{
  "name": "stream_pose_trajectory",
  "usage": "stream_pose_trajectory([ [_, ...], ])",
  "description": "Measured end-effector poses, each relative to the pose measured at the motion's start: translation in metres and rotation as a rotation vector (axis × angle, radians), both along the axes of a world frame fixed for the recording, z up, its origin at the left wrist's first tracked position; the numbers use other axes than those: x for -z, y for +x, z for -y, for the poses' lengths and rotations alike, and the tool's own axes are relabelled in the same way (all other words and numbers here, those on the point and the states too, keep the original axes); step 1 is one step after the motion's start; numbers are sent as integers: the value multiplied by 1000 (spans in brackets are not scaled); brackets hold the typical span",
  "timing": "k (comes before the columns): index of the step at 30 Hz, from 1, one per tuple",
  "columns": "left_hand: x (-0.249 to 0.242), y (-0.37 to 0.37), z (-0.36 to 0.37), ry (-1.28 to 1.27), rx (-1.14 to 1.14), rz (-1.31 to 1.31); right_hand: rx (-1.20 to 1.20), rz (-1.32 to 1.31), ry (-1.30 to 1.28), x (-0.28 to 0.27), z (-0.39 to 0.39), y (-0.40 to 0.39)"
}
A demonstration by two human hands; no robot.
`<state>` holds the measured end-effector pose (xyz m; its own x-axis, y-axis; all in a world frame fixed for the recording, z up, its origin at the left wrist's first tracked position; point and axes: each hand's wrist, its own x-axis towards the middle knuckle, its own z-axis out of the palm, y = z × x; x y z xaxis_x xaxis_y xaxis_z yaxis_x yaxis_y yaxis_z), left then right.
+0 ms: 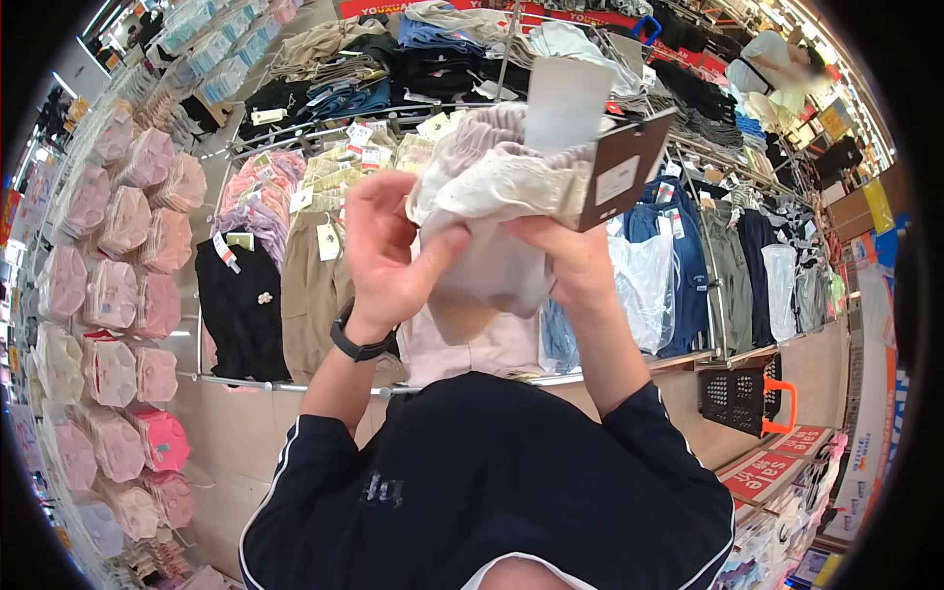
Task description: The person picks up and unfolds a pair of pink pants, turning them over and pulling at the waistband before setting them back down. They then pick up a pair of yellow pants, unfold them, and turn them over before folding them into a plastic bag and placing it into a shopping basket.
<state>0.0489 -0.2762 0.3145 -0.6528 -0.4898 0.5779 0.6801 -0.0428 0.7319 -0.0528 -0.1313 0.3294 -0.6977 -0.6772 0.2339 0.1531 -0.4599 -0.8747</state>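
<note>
Pale fabric, bunched up: the garment (497, 211) sits at twelve o'clock in my view, my left hand (385, 258) gripping it loosely, my right hand (575, 258) closed on its other side. A dark tag (626, 169) shows at two o'clock, the black basket (733, 396) at four.

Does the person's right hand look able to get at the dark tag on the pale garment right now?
Probably yes: the dark tag stands just above the right hand, with nothing seen between. But that thumb is pressed on the pale garment, so it would likely have to let go first.
</note>
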Motion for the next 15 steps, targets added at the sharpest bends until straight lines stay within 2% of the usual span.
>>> stream_pose_trajectory([
  [4,39,3,7,-161,214,305,-18,21,-130,-18,-8,-2],
  [9,149,-8,17,-470,403,720,38,101,-171,-47,-12,-3],
  [11,193,-7,24,-431,539,909,104,100,-169,-50,-16,-11],
  [13,223,0,21,-526,452,758,154,126,-203,-56,-23,-18],
  [15,229,12,26,-367,532,906,257,119,-181,-54,-33,-31],
])
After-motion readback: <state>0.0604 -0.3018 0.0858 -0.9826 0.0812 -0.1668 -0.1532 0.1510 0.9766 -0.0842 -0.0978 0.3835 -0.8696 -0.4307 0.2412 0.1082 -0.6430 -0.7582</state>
